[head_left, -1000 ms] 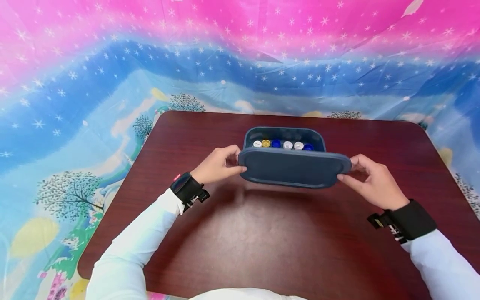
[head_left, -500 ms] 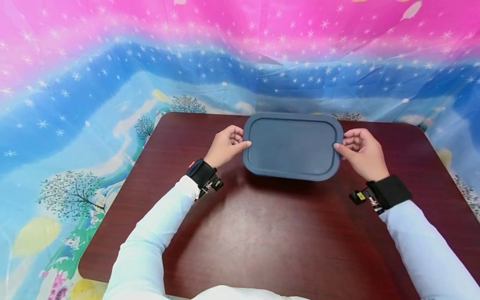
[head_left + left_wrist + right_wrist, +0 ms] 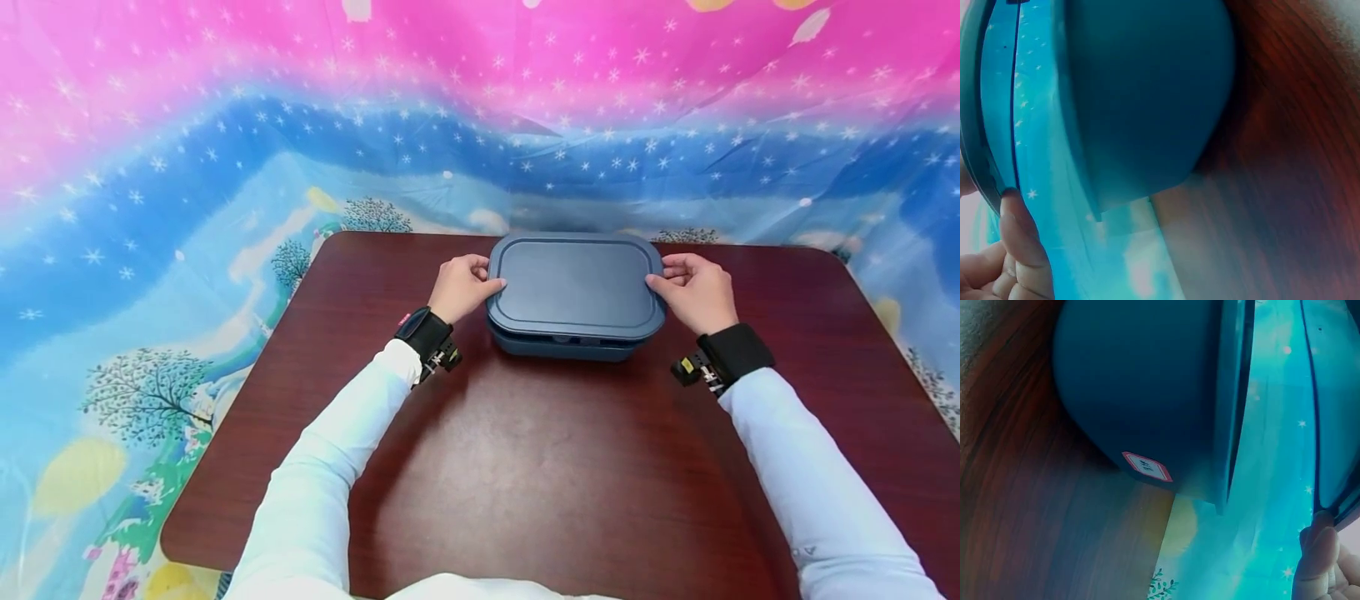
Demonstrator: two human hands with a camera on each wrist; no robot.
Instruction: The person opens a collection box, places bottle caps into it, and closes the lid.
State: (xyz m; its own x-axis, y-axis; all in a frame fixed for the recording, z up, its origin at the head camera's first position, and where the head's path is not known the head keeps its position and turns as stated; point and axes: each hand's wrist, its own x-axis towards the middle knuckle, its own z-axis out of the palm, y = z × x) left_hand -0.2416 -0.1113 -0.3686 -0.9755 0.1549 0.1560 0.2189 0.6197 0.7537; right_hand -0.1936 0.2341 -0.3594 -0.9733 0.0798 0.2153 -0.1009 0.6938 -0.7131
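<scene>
A grey-blue rectangular lid with a raised rim hangs just above a dark blue box in the head view. My left hand pinches the lid's left end, thumb on top and fingers beneath. At the opposite end, my right hand holds it the same way. Both wrist views show a gap between the lid's edge and the box's open rim. The box wall bears a small red-bordered label in the right wrist view. The lid hides the box's contents.
The box stands toward the far edge of a dark reddish-brown wooden table. A patterned pink and blue cloth hangs behind the table and along its left side. Black straps with small cameras circle both wrists.
Both hands have carried the lid away from me and over the box, tilting it from nearly upright to flatter, then lowering it. The bottle-cap-like white, yellow and blue tops inside are now covered.
</scene>
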